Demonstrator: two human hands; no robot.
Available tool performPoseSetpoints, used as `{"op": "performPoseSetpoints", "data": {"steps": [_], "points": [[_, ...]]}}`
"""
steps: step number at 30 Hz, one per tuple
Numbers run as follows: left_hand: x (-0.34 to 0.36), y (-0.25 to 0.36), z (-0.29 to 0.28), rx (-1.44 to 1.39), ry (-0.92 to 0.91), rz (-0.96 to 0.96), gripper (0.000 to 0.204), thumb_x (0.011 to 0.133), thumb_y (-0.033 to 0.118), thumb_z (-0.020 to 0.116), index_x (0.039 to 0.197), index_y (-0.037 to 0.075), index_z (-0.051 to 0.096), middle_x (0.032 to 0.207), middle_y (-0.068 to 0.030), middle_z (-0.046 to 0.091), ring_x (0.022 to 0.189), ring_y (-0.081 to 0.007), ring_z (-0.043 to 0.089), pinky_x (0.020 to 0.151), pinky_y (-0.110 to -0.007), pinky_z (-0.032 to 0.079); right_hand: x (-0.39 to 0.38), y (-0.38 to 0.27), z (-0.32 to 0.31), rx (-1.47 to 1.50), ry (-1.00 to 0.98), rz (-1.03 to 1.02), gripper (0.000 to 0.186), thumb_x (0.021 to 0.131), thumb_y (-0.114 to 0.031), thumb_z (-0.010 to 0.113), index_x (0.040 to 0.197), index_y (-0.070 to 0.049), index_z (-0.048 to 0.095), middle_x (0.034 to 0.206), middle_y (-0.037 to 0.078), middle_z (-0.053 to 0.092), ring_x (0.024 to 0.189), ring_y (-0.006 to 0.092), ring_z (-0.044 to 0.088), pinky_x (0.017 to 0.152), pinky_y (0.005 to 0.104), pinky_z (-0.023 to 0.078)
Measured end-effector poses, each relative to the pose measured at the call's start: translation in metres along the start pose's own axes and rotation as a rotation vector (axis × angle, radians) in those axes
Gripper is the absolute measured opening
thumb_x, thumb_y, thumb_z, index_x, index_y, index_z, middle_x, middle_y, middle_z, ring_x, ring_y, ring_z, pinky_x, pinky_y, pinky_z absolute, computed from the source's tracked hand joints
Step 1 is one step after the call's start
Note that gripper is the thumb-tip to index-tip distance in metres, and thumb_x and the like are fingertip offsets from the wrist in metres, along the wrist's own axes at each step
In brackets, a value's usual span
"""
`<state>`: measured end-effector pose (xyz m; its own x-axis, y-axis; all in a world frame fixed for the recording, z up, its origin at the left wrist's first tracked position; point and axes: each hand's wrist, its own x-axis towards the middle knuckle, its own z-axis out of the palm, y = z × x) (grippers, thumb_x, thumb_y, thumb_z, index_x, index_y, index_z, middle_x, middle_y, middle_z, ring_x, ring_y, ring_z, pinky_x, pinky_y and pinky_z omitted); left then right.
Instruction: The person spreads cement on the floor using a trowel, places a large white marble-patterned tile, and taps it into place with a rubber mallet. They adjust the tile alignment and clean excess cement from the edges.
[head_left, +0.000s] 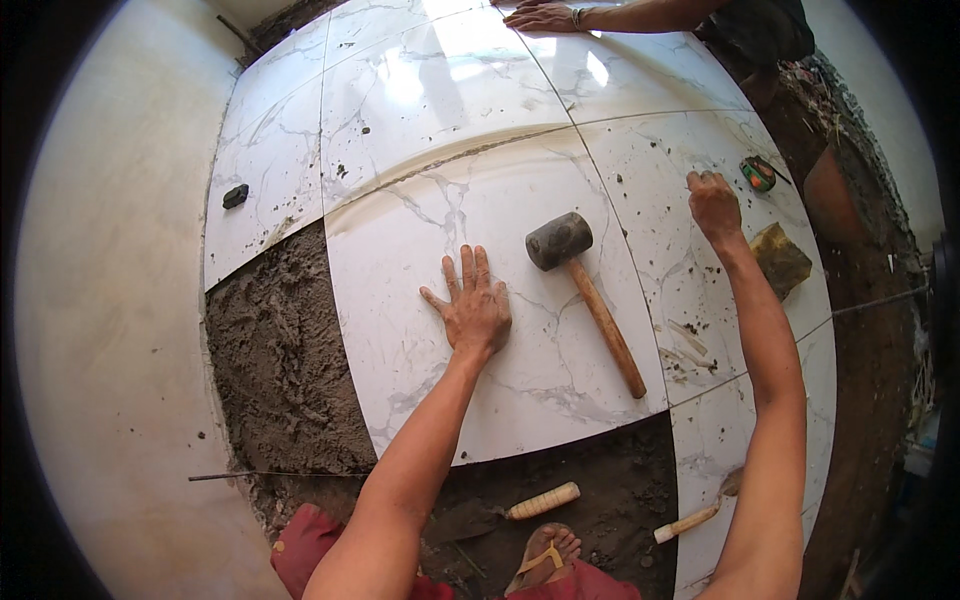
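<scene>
My left hand (474,312) lies flat with spread fingers on a large white marble-look tile (400,330). To its right a rubber mallet (560,241) with a black head and wooden handle lies on the same tile. My right hand (714,208) is closed over the neighbouring tile (640,190), its fingers curled under; whatever they may hold is hidden. Just beyond that hand, to the right, is a green and black tape measure (758,174). A rough yellowish-brown block (780,260) rests beside my right forearm.
Wet mortar (285,340) fills the gap by the left wall (110,300). A trowel handle (544,501) lies in the dirt near my foot; another handled tool (688,523) is at lower right. A string crosses low at left. Another person's hand (540,16) rests on the far tiles.
</scene>
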<state>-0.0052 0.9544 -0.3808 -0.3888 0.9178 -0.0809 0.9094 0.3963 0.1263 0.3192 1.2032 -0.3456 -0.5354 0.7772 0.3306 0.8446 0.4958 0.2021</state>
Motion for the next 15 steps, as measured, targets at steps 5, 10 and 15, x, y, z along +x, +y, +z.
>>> {"op": "performPoseSetpoints", "data": {"steps": [5,10,15], "points": [[0.000,0.001,-0.006,-0.021,-0.031,-0.013,0.065,0.096,0.037,0.036,0.154,0.016,0.016,0.161,-0.0029,0.011,0.148,-0.0313,0.006,0.109,-0.072,-0.001,-0.014,-0.013,0.006,-0.002,-0.043,-0.096,0.007,0.078,-0.004,0.059,0.084,-0.007,0.060,0.084,0.010,0.061,0.087,0.0270,0.063,0.075,0.0367,0.055],[-0.001,0.000,-0.002,-0.013,0.012,0.002,0.066,0.095,0.038,0.040,0.153,0.015,0.019,0.160,-0.0054,0.014,0.147,-0.0334,0.010,0.108,-0.073,0.003,-0.020,-0.017,0.005,-0.014,-0.042,-0.108,0.008,0.077,-0.003,0.058,0.084,-0.007,0.060,0.083,0.009,0.060,0.086,0.0258,0.063,0.074,0.0361,0.055],[-0.001,0.002,-0.001,0.012,0.031,0.009,0.066,0.095,0.037,0.040,0.153,0.014,0.018,0.160,-0.0053,0.014,0.147,-0.0346,0.010,0.107,-0.073,0.004,-0.009,-0.009,0.004,-0.078,-0.008,-0.168,0.005,0.074,-0.004,0.060,0.078,-0.007,0.060,0.080,0.008,0.060,0.082,0.0242,0.063,0.072,0.0344,0.054]]}}
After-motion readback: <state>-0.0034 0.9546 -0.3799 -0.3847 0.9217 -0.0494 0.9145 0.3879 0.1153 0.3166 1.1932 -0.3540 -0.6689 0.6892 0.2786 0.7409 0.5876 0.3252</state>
